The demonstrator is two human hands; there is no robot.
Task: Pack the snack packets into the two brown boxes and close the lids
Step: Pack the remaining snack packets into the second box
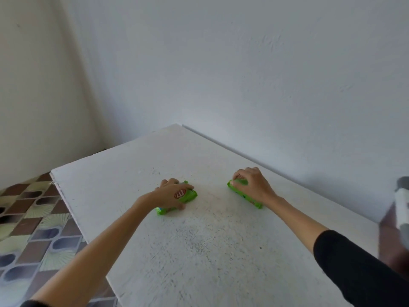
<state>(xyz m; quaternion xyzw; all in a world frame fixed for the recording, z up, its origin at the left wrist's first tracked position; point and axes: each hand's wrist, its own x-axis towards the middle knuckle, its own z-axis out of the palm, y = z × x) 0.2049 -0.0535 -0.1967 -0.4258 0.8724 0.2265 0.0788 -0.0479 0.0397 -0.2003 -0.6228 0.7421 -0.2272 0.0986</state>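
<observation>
your left hand (pixel 171 192) grips one green snack packet (pixel 188 194) on the white table (pixel 199 251); your right hand (pixel 251 185) seems, through blur, curled around another green packet (pixel 245 197).

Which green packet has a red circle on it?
The left packet, gripped by the left hand, shows a red round logo. The right packet, under the right hand, shows none.
</observation>
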